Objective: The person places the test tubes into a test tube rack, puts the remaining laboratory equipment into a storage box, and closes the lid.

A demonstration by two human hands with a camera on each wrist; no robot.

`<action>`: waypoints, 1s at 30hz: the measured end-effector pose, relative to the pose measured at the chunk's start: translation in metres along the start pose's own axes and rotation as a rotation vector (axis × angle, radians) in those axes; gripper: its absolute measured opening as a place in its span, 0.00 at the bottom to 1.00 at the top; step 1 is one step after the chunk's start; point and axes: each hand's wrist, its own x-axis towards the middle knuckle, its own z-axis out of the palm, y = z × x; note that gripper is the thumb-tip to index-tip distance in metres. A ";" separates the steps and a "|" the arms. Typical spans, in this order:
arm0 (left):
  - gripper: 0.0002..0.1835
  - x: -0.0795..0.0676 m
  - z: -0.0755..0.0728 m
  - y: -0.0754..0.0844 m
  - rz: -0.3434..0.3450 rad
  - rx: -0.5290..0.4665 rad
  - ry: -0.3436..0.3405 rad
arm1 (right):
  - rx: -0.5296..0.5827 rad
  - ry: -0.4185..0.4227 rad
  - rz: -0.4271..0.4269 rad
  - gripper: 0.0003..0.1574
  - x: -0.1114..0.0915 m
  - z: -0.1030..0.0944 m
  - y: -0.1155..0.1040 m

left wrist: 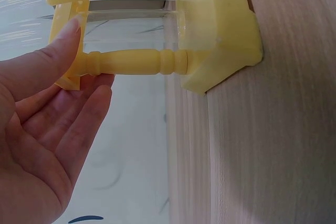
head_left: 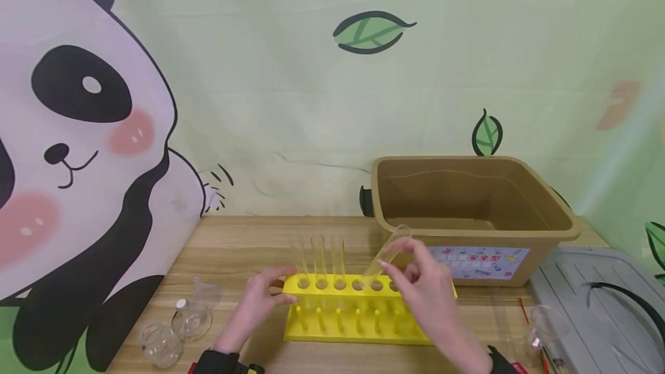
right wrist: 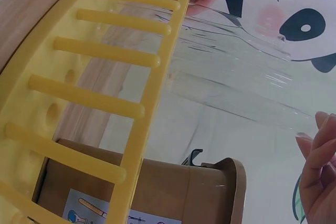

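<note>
Right hand (head_left: 423, 276) pinches a slanting tube (head_left: 383, 255) over the yellow rack (head_left: 358, 337); left hand (head_left: 265, 290) grips the rack's left end.

From the right thumb and fingertips, closed on its upper part, the tube runs down and to the left, its long axis tilted, while three tubes (head_left: 319, 255) stand near upright in the rack. Its lower end lies by the fourth hole (head_left: 357, 285) from the left; whether it has entered is hard to tell through such clear walls. The right hand is the nearer to it; the left's thumb and fingers close on the rack's upper bar. The tube looks slim, straight and see-through, its top showing against the brown bin (head_left: 475, 235).
</note>
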 end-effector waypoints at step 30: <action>0.24 0.001 0.001 0.000 -0.013 -0.009 0.004 | -0.079 -0.262 0.165 0.19 0.005 0.029 0.010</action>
